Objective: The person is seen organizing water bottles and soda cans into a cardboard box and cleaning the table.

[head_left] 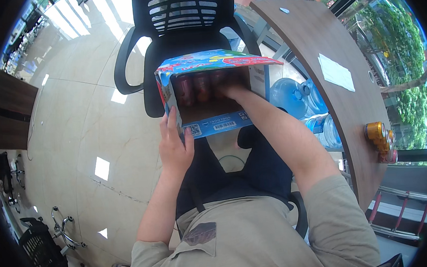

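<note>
A colourful cardboard box, its open side towards me, rests on the seat of a black office chair. Red drink cans stand in a row at the back of its dark inside. My left hand grips the box's left edge, the fingers along the outer side and the thumb on the blue lower flap. Inside the box on the right is my right hand, near the cans. It is blurred and in shadow, so whether it holds a can does not show.
To the right is a curved wooden table bearing a white paper sheet and several gold cans. Large blue water bottles stand below its edge. The black chair's backrest rises behind the box. Pale floor tiles lie left.
</note>
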Demonstrator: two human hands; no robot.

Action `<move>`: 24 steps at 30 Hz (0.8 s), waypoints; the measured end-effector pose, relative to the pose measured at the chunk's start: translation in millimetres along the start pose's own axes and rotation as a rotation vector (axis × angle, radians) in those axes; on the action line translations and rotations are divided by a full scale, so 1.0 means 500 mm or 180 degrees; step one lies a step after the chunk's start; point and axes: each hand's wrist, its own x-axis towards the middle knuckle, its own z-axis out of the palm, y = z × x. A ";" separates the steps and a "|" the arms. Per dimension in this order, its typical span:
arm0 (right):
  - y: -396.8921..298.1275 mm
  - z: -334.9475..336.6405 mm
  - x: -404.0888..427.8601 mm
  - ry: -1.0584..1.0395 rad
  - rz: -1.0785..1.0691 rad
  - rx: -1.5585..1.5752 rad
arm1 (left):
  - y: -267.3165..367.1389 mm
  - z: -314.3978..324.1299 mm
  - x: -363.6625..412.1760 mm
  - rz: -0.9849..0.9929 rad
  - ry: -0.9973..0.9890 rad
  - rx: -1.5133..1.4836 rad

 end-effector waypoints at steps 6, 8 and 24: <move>-0.006 -0.013 -0.026 -0.0387 -0.0145 0.0267 | -0.006 0.001 -0.010 0.0110 0.0072 0.0096; -0.009 -0.008 -0.029 -0.0368 -0.0151 0.0264 | -0.004 0.001 -0.006 0.0098 0.0045 0.0088; 0.006 0.017 -0.013 0.0214 -0.0352 -0.0003 | -0.001 -0.002 0.001 0.0008 0.0006 0.0151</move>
